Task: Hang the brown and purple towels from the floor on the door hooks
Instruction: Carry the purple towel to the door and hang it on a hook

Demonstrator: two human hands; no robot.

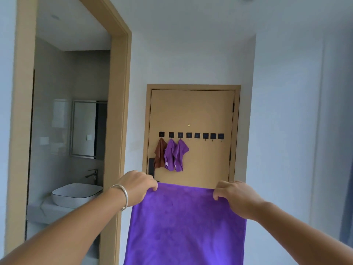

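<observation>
A large purple towel (183,224) hangs spread out flat in front of me. My left hand (136,185) pinches its top left corner and my right hand (236,196) pinches its top right corner. Beyond it stands a tan door (206,111) with a row of several black hooks (197,135). A brown towel (160,153) hangs from the leftmost hook. Two purple towels (175,155) hang from the two hooks beside it. The other hooks are bare. The floor is hidden behind the held towel.
An open doorway on the left with a tan frame (116,131) leads into a bathroom with a white basin (76,194), a tap and a mirror. A black door lock (151,166) sits at the door's left edge. White walls flank the door.
</observation>
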